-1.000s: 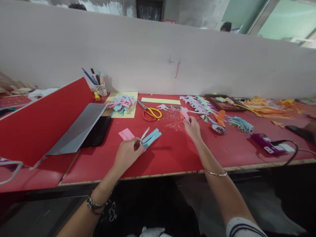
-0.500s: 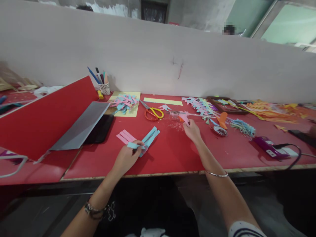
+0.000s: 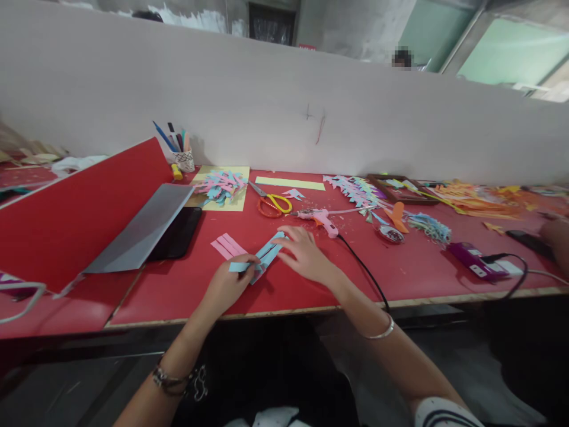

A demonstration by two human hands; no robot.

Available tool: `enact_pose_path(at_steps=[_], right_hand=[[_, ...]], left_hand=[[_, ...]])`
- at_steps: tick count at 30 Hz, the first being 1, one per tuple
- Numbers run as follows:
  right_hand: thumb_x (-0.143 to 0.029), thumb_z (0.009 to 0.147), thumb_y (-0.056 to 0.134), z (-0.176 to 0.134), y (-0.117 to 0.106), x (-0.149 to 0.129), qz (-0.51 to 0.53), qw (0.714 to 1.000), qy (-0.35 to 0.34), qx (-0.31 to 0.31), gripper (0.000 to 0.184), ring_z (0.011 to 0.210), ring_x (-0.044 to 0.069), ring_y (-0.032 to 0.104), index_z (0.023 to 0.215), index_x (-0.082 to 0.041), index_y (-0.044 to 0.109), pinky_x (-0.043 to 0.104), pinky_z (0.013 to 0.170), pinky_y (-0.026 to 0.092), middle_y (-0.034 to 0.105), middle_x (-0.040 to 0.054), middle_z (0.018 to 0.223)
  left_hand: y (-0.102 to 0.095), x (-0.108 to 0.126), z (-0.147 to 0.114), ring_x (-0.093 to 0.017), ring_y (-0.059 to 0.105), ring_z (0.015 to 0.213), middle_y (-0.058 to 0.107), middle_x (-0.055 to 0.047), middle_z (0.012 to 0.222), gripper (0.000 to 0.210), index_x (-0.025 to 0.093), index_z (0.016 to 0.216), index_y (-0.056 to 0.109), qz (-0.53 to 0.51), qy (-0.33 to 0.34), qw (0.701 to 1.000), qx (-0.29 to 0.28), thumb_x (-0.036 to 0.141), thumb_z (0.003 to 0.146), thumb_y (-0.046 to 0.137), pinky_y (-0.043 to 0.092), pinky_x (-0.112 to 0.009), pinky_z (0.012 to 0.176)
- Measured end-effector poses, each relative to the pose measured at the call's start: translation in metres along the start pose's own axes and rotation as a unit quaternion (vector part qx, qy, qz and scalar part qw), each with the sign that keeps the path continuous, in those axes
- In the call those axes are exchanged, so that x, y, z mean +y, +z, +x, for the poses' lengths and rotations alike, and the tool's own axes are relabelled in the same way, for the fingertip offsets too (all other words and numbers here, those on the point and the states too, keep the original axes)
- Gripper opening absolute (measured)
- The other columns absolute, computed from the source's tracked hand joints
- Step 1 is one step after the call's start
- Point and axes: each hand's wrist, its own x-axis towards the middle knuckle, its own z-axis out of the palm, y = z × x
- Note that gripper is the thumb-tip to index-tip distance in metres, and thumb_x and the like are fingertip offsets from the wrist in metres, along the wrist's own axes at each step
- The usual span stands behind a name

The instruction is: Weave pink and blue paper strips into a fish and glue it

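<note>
My left hand (image 3: 233, 277) is closed on a blue paper strip (image 3: 240, 267), with one end jutting out to the left. More blue paper strips (image 3: 270, 252) lie flat just right of those fingers. Over their far end is my right hand (image 3: 304, 252), fingers spread and holding nothing; whether its fingertips touch the paper I cannot tell. Pink paper strips (image 3: 227, 245) rest beyond my left hand. The pink glue gun (image 3: 326, 222) lies on the red table past my right hand, its black cord trailing to the front edge.
Scissors (image 3: 273, 204) and a pile of cut paper pieces (image 3: 222, 187) lie behind. A red folder (image 3: 98, 207) stands at left beside a pen cup (image 3: 184, 160). At right are a purple power strip (image 3: 478, 261) and another person's hand (image 3: 555, 234).
My right hand has let go of the glue gun and moved left and nearer, to the blue strips. My left hand keeps its hold. The view has shifted slightly.
</note>
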Motion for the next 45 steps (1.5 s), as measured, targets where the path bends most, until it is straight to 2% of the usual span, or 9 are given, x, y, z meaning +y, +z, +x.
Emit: enact_pose_path(at_steps=[4,9,17,23,28,34,39,45], right_hand=[[-0.03,0.083,0.048,0.002,0.011,-0.012,-0.016,0.998,0.003,-0.054,0.019,0.112,0.027,0.039,0.092,-0.021,0.062,0.044,0.085,0.032,0.043,0.0113,0.127],[-0.03,0.083,0.049,0.002,0.009,-0.004,-0.033,0.998,0.043,-0.044,0.017,0.109,0.026,0.04,0.084,-0.018,0.062,0.042,0.081,0.03,0.045,0.0114,0.124],[-0.029,0.08,0.054,0.005,0.013,0.01,0.015,0.985,0.163,-0.062,0.015,0.105,0.024,0.043,0.075,-0.019,0.064,0.04,0.078,0.028,0.054,0.0063,0.112],[-0.032,0.08,0.055,0.015,0.011,0.018,0.047,0.979,0.191,-0.051,0.022,0.097,0.021,0.047,0.065,-0.019,0.064,0.036,0.073,0.027,0.058,0.0042,0.098],[-0.029,0.079,0.058,0.016,0.014,0.025,0.063,0.984,0.153,-0.059,0.015,0.095,0.019,0.049,0.07,-0.017,0.061,0.033,0.073,0.025,0.056,0.005,0.099],[-0.033,0.086,0.048,0.018,0.018,0.034,0.02,0.994,0.077,-0.078,0.023,0.092,0.019,0.05,0.077,-0.015,0.059,0.03,0.071,0.024,0.054,0.0066,0.096],[-0.037,0.088,0.041,0.019,0.019,0.037,-0.01,0.995,0.063,-0.075,0.028,0.088,0.018,0.05,0.08,-0.015,0.057,0.03,0.071,0.025,0.054,0.007,0.094],[-0.032,0.087,0.043,0.019,0.023,0.04,-0.017,0.996,0.082,-0.044,0.021,0.088,0.019,0.05,0.083,-0.016,0.055,0.03,0.074,0.029,0.055,0.006,0.091]], left_hand=[[-0.001,0.001,0.0,-0.015,0.059,0.064,0.065,-0.001,0.071,0.019,0.021,0.074,0.055,0.008,0.014,1.0,0.011,0.027,0.074,0.036,0.045,-0.025,0.063],[0.0,0.002,0.0,-0.015,0.06,0.065,0.065,0.0,0.07,0.019,0.021,0.074,0.055,0.01,0.014,1.0,0.013,0.027,0.075,0.037,0.045,-0.024,0.062],[0.002,0.0,0.0,-0.016,0.061,0.07,0.066,-0.002,0.075,0.02,0.022,0.074,0.055,0.028,0.021,0.999,0.012,0.027,0.075,0.036,0.045,-0.026,0.066],[0.001,0.0,0.0,-0.016,0.061,0.069,0.066,-0.001,0.074,0.02,0.022,0.074,0.056,0.021,0.027,0.999,0.005,0.025,0.075,0.037,0.045,-0.026,0.065],[0.002,-0.001,0.0,-0.017,0.061,0.07,0.066,-0.002,0.074,0.02,0.021,0.075,0.057,0.038,0.024,0.999,0.005,0.026,0.077,0.038,0.044,-0.026,0.065],[0.002,-0.001,-0.001,-0.017,0.061,0.071,0.066,-0.003,0.076,0.02,0.021,0.077,0.058,0.066,0.05,0.997,0.009,0.025,0.078,0.039,0.044,-0.026,0.065],[0.001,-0.001,-0.002,-0.016,0.06,0.072,0.065,-0.002,0.077,0.021,0.021,0.079,0.058,0.063,0.067,0.996,-0.007,0.026,0.081,0.038,0.044,-0.025,0.066],[0.002,-0.005,-0.003,-0.016,0.06,0.074,0.065,-0.003,0.08,0.022,0.021,0.083,0.058,0.068,0.082,0.994,-0.005,0.027,0.083,0.037,0.044,-0.026,0.067]])
